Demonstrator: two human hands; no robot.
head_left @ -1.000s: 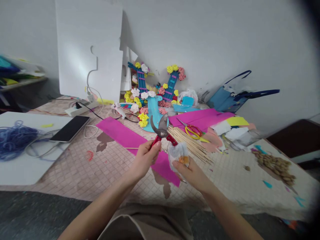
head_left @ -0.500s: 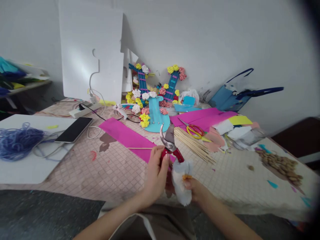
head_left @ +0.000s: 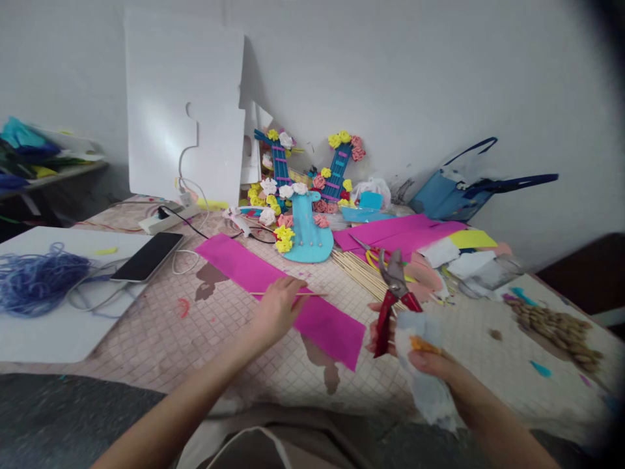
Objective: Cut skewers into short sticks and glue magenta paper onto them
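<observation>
My left hand (head_left: 279, 307) lies over a thin wooden stick (head_left: 317, 294), its fingers curled together around the middle of it. Both ends of the stick show on either side of the hand, above a magenta strip (head_left: 332, 327) laid diagonally on the table. To the right, my right hand (head_left: 432, 359) grips a pair of red-handled pruning shears (head_left: 394, 280), blades pointing up and slightly parted. One handle is wrapped in whitish padding (head_left: 430, 391) with an orange patch; the wrapping hides part of the palm.
A bundle of wooden sticks (head_left: 364, 272), scissors (head_left: 367, 251) and magenta sheets (head_left: 415, 229) lie beyond the shears. A light-blue guitar shape with paper flowers (head_left: 307, 234) stands behind. At left are a phone (head_left: 148, 256) and blue string (head_left: 43, 280); peanuts (head_left: 556, 329) are at right.
My hands have moved apart. The left let go of the shears and went left onto the stick; the right carried the shears to the right. The view shifted slightly.
</observation>
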